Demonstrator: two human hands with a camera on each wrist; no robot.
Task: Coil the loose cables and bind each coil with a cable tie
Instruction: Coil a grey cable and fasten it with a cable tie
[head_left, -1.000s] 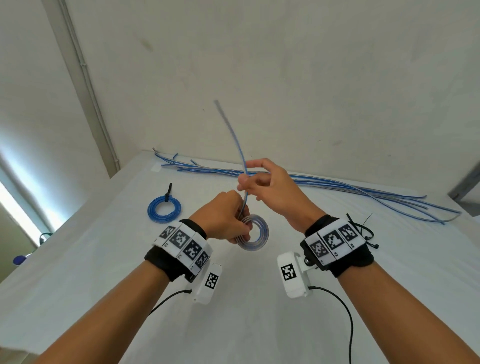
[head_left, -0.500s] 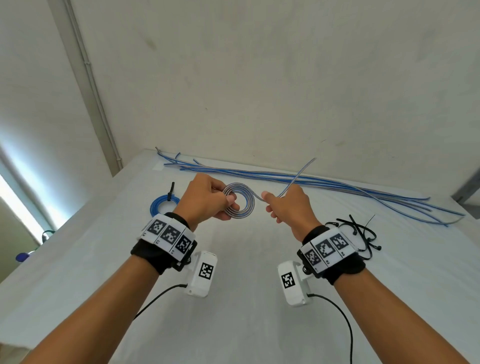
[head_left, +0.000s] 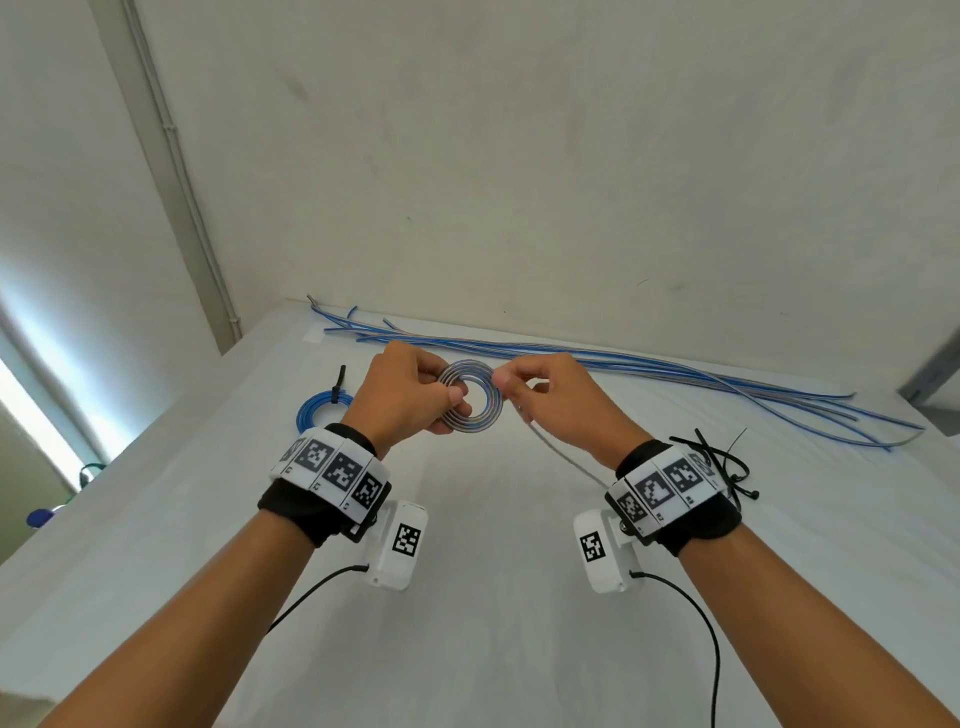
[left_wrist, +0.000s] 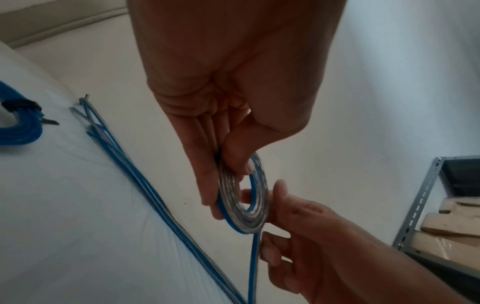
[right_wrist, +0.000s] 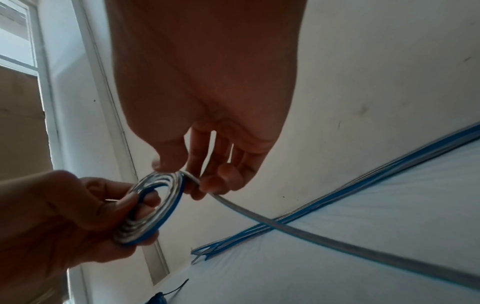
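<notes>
Pinching the flat cable coil (head_left: 470, 397) at frame centre, the left hand (head_left: 402, 397) kept its turns from springing apart, while the right hand (head_left: 558, 402) gripped the tail (right_wrist: 298, 232), feeding it on; cable ties (head_left: 719, 462) waited at right on the counter (head_left: 493, 649).

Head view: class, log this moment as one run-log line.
step: coiling | left hand: holds coil | right hand: pinches cable tail at coil rim | bound blue coil: on table | cable ties: unused
</notes>
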